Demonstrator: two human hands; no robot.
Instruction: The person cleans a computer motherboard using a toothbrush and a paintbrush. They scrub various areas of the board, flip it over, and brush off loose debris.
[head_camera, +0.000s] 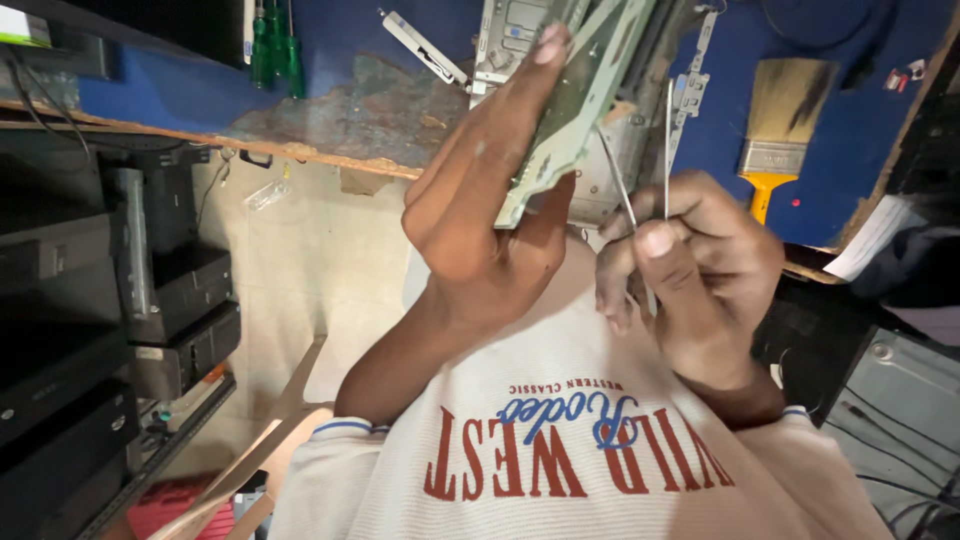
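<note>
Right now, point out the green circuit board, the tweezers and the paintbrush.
green circuit board (575, 105): head view, on its flat face above the left hand's thumb.
tweezers (667, 140): head view, on the right prong above the fingers.
paintbrush (790, 95): head view, on the bristles.

Both hands raised: left hand (480, 215) flat-fingered, right hand (690, 270) pinched closed.

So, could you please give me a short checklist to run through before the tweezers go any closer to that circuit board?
1. Left hand grips the green circuit board firmly, thumb beneath, fingers across: ok.
2. Right hand pinches the metal tweezers: ok.
3. Tweezer tips on the intended spot: cannot tell, tips hidden against the board.
4. Board face visible to work on: not ok, it is seen edge-on.
5. Paintbrush on the blue bench lies apart from both hands: ok.
</note>
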